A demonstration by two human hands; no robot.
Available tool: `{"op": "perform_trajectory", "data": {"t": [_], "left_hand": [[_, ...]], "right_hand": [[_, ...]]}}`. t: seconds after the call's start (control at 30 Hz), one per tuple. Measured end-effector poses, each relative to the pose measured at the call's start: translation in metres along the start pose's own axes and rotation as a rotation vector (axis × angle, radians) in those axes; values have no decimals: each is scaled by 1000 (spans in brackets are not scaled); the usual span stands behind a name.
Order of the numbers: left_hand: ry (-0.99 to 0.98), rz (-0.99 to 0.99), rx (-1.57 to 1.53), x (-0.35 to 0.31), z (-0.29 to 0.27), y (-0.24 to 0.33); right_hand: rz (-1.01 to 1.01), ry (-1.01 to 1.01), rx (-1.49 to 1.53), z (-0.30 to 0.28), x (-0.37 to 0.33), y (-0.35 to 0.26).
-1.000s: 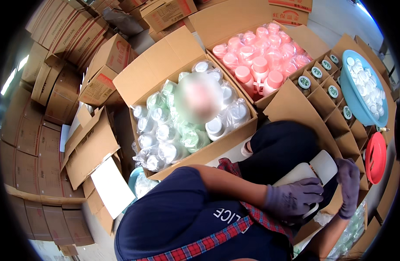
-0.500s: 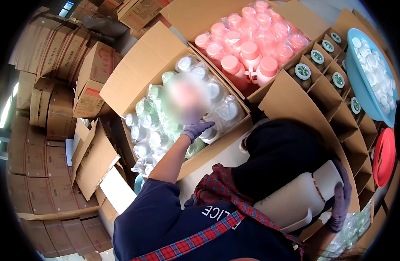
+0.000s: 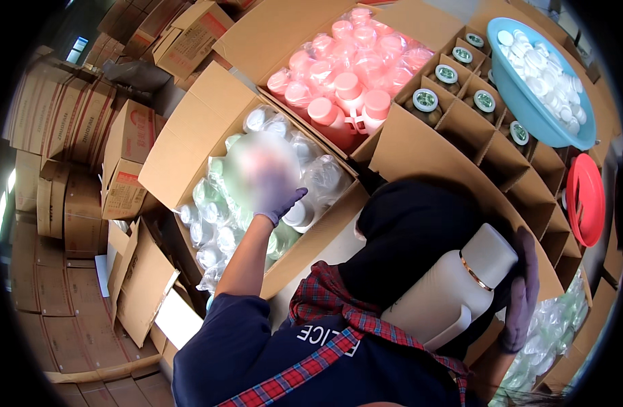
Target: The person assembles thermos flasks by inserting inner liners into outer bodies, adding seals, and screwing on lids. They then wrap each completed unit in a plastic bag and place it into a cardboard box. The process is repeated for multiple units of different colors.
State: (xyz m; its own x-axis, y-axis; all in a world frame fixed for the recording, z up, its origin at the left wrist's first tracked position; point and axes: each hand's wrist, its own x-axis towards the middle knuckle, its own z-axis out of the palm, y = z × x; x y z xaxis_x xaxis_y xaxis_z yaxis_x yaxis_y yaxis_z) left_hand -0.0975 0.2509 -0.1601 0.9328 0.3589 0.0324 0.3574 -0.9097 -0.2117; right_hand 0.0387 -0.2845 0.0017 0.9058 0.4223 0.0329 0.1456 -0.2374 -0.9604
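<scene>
A large white insulated bottle [image 3: 430, 295] with a side handle, a gold-coloured ring and a pale lid lies tilted across my lap. Beside its lid is my gloved right hand [image 3: 524, 292], open, with straight fingers held upright along the lid; whether they touch it I cannot tell. My gloved left hand [image 3: 279, 200] reaches over a carton [image 3: 318, 227] of bagged white and green bottles. Its thumb stands out to the right and the hand looks open, though a blurred patch hides the fingertips. A white-topped bottle [image 3: 299, 214] sits right by the thumb.
Pink bottles [image 3: 349, 91] fill a carton behind. To the right, a divided carton [image 3: 511, 166] holds several jars with green-patterned lids. A blue basin [image 3: 505, 81] of white caps and a red lid [image 3: 585, 203] rest on it. Stacked cartons [image 3: 54, 292] stand at left.
The view has shifted, so the cartons appear further left. My left hand has turned its fingers more upward, with the thumb still out. My right hand remains beside the insulated bottle.
</scene>
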Motion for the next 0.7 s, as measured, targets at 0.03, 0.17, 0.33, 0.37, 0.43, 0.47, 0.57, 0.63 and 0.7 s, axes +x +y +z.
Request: {"op": "perform_trajectory", "data": {"t": [0.03, 0.17, 0.33, 0.37, 0.43, 0.47, 0.57, 0.63, 0.7], "left_hand": [[54, -8, 19, 5, -9, 6], [-152, -133, -247, 16, -49, 39], [304, 30, -322, 12, -18, 44], [374, 42, -378, 10, -11, 40], [389, -77, -679, 13, -5, 29], [382, -215, -906, 13, -2, 17], [340, -435, -1377, 38, -77, 5], [355, -199, -1401, 54, -136, 14], [213, 79, -1440, 67, -202, 48]], "right_hand": [[21, 16, 40, 3, 6, 5], [-33, -102, -116, -2, 21, 9], [1, 4, -254, 5, 11, 6], [-4, 45, -219, 10, 9, 9], [-3, 101, -161, 14, 7, 11], [2, 113, -133, 17, 7, 10], [65, 107, -164, 17, 6, 1], [-77, 219, -289, 14, 12, -3], [-265, 268, -512, 10, 26, -29]]}}
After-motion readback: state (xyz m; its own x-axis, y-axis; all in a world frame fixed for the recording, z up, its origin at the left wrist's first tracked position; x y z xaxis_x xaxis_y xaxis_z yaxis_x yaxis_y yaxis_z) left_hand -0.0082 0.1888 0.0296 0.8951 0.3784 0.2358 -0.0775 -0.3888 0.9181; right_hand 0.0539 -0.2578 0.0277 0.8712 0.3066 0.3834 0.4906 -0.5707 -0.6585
